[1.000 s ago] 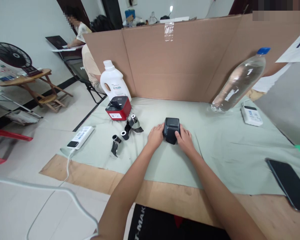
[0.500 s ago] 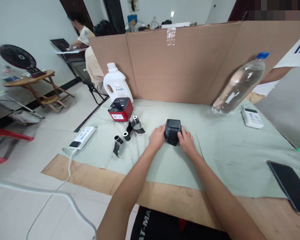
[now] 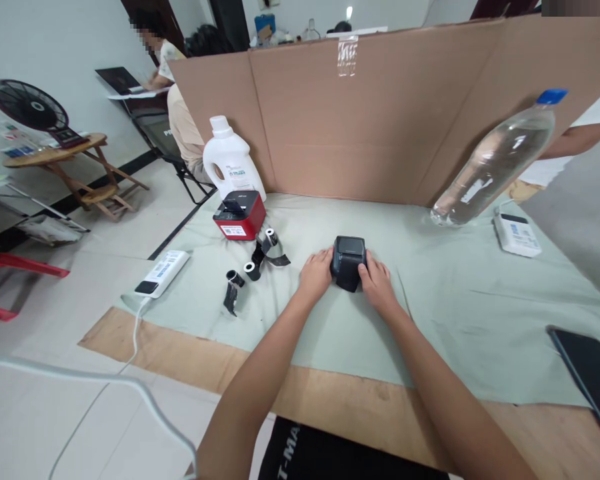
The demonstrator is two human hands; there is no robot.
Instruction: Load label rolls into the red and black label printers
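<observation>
A small black boxy device [image 3: 349, 265], similar in shape to a compact label printer, stands on the pale green cloth [image 3: 460, 287] in front of me. My left hand [image 3: 317, 275] presses its fingers against the left side. Along the opposite side lies my right hand [image 3: 377, 280], its thumb near the front edge, so the device is held between both hands. To the left are a red-and-black boxy device [image 3: 241, 215] with a white label and several small rolls [image 3: 253, 270] with loose black strips.
Behind the red device stands a white jug [image 3: 233, 160] against a cardboard screen [image 3: 350, 127]. A large clear bottle [image 3: 500, 167] leans at the right. White power strips [image 3: 163, 273] and a dark phone [image 3: 587, 373] lie near the edges. Other people sit beyond the screen.
The camera view has tilted and shifted slightly. Both hands stay on the black device, which shows little or no movement on the cloth.
</observation>
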